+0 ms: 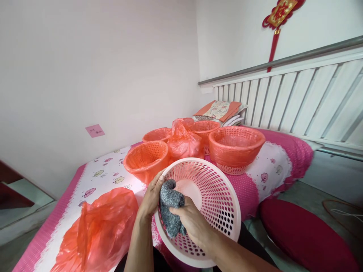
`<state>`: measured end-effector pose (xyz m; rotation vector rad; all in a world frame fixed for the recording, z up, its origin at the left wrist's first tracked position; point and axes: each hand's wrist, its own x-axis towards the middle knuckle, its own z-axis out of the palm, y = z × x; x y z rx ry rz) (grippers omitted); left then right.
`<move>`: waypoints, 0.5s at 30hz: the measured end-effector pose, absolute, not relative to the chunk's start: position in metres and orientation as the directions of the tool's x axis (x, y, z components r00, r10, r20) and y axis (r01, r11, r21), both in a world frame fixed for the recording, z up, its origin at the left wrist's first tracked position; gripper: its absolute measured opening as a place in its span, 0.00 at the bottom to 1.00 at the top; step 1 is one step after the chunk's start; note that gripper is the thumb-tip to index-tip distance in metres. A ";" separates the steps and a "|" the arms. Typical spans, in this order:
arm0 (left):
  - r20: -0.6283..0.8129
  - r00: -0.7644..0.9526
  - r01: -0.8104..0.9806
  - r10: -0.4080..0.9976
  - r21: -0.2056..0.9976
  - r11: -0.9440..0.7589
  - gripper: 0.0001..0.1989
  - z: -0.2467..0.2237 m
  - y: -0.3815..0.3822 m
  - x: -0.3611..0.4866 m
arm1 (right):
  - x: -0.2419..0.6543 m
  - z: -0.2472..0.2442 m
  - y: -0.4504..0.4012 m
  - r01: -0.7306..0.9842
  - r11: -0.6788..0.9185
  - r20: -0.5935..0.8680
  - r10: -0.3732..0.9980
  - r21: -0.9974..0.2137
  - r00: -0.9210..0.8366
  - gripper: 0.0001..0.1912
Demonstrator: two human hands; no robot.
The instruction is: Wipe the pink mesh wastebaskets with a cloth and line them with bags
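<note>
A pale pink perforated plastic basket (227,185) is tilted toward me, its inside showing. My left hand (153,194) grips its left rim, fingers on the outside and over the edge. With my right hand (190,219) I hold a grey speckled cloth (170,209) bunched against the inner left wall of the basket. The fingertips of my right hand are partly hidden by the cloth.
Behind stand several baskets lined with red plastic bags, one (236,145) at the right, and a knotted red bag (184,141). A loose red bag (104,226) lies left on the bed (99,162). A dark red round seat (306,238) is at the lower right.
</note>
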<state>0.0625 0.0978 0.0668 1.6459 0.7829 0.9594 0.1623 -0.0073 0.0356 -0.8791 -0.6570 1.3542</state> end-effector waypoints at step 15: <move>0.173 0.594 -0.003 0.785 0.977 -0.213 0.25 0.057 0.103 0.051 | 0.252 0.043 -0.016 0.441 -0.001 -0.163 0.930 -0.897 -0.330 0.13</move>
